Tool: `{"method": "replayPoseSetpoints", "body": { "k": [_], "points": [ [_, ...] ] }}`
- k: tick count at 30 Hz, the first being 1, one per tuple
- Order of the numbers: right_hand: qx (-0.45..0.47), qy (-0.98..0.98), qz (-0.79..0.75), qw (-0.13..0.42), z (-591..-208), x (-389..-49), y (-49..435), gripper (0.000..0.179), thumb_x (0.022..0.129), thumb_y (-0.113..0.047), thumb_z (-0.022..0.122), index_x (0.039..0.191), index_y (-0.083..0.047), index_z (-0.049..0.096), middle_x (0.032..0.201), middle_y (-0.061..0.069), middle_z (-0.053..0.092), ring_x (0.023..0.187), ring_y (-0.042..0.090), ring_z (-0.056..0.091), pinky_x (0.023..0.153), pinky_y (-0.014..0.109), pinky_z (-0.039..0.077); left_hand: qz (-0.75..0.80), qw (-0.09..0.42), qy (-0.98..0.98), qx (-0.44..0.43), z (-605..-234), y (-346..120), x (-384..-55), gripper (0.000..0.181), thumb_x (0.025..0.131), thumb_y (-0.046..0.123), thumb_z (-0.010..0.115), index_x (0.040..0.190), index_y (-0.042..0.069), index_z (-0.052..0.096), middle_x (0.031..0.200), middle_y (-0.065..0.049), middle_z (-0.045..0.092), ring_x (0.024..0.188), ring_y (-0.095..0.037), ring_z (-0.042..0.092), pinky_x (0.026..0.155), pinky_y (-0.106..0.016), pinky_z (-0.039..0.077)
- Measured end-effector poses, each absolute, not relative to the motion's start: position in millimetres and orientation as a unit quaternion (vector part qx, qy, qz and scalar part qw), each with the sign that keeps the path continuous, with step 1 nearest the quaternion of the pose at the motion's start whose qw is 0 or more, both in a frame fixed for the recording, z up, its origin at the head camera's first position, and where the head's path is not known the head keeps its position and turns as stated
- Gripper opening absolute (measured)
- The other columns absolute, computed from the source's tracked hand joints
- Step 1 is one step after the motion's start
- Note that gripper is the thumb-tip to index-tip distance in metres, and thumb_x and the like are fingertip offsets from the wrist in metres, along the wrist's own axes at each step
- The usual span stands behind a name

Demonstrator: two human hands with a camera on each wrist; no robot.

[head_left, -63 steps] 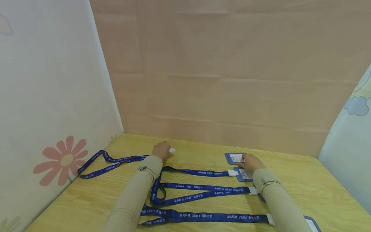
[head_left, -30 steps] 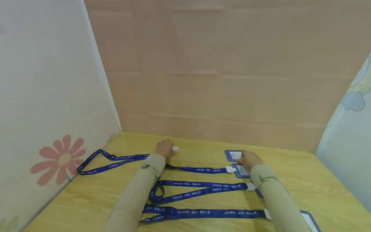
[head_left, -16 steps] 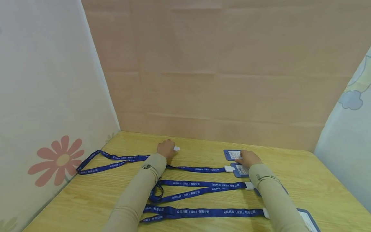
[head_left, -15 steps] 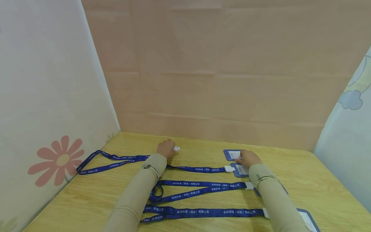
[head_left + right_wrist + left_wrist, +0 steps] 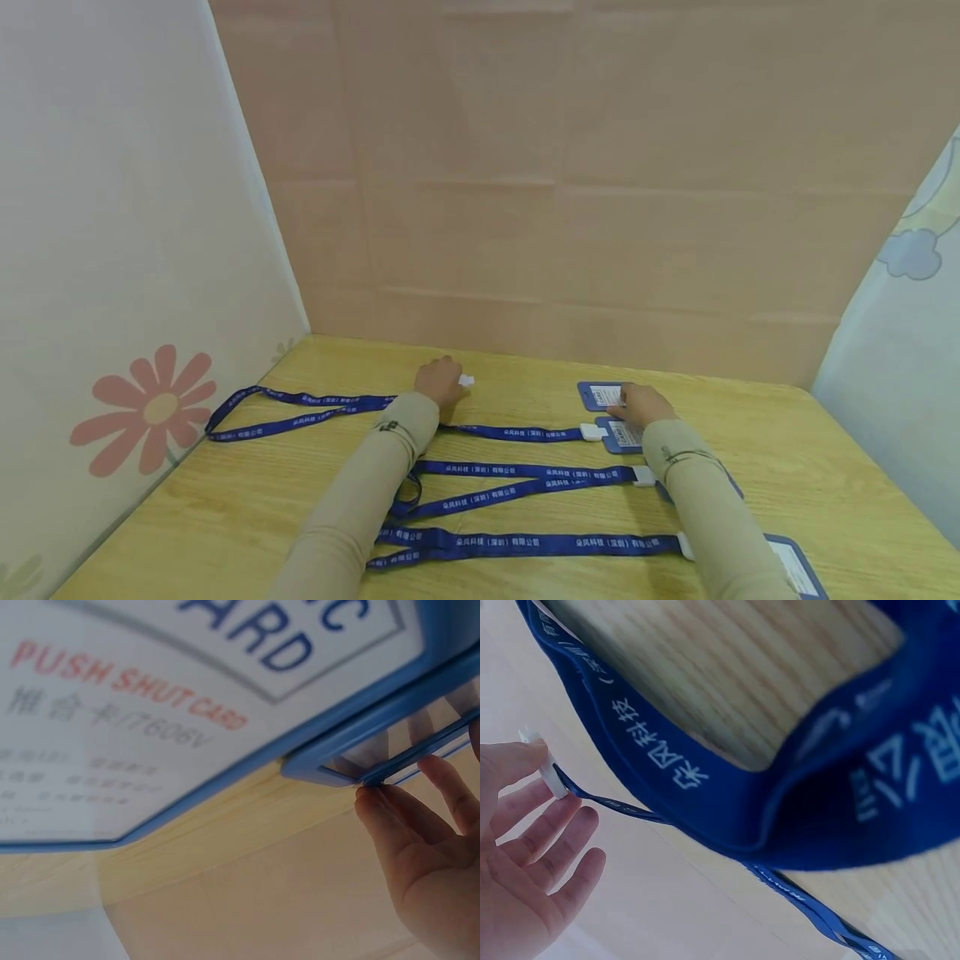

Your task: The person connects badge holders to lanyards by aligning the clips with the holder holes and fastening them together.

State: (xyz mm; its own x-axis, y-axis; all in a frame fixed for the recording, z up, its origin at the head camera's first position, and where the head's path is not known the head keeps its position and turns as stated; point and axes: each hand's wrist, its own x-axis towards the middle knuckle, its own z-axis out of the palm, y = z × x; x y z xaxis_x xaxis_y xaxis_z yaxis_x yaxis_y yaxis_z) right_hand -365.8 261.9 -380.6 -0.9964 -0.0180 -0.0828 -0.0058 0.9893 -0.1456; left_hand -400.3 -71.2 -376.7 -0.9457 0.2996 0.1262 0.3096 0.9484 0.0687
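At the back of the table, my left hand point(image 5: 438, 382) pinches the white clip point(image 5: 467, 381) of a blue lanyard point(image 5: 330, 402), whose loop trails to the left. The left wrist view shows thumb and index finger on that clip point(image 5: 553, 778), the other fingers loosely spread. My right hand point(image 5: 647, 405) pinches the near right side of a blue badge holder point(image 5: 598, 396) with a white card inside. Thumb and fingertips meet at the holder's blue edge point(image 5: 330, 774) in the right wrist view. A gap of bare table separates the clip from this holder.
In front lie several blue lanyards with badge holders: one lanyard point(image 5: 525, 434) clipped to a holder point(image 5: 622, 435), a second lanyard point(image 5: 495, 469), and a third point(image 5: 517, 546) near a larger holder point(image 5: 797, 567). My right sleeve partly covers the nearer holders. A tan backdrop point(image 5: 562, 250) rises behind the table.
My left hand has moved a little to the right with the white clip, drawing its lanyard along. My right hand keeps its place on the badge holder. The head view has shifted slightly.
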Motion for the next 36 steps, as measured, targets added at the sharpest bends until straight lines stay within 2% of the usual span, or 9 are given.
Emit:
{"method": "replayPoseSetpoints", "body": {
  "k": [22, 36],
  "points": [
    [-0.010, 0.997, -0.069, 0.035, -391, -372, 257, 0.032, 0.088, -0.026, 0.064, 0.100, 0.003, 0.059, 0.089, 0.016, 0.066, 0.077, 0.023, 0.061, 0.075, 0.043, 0.051, -0.026, 0.038, -0.984, -0.170, -380, -56, -402, 0.019, 0.088, 0.027, 0.064, 0.095, 0.010, 0.068, 0.085, -0.004, 0.068, 0.073, -0.018, 0.061, 0.067, -0.035, 0.053],
    [-0.007, 0.997, -0.078, 0.024, -386, -362, 247, 0.033, 0.088, -0.023, 0.064, 0.105, 0.004, 0.059, 0.094, 0.018, 0.066, 0.082, 0.027, 0.063, 0.078, 0.044, 0.051, -0.024, 0.063, -0.982, -0.175, -378, -55, -392, 0.017, 0.087, 0.023, 0.065, 0.093, 0.007, 0.067, 0.086, -0.007, 0.066, 0.075, -0.020, 0.063, 0.065, -0.035, 0.054]
  ]
}}
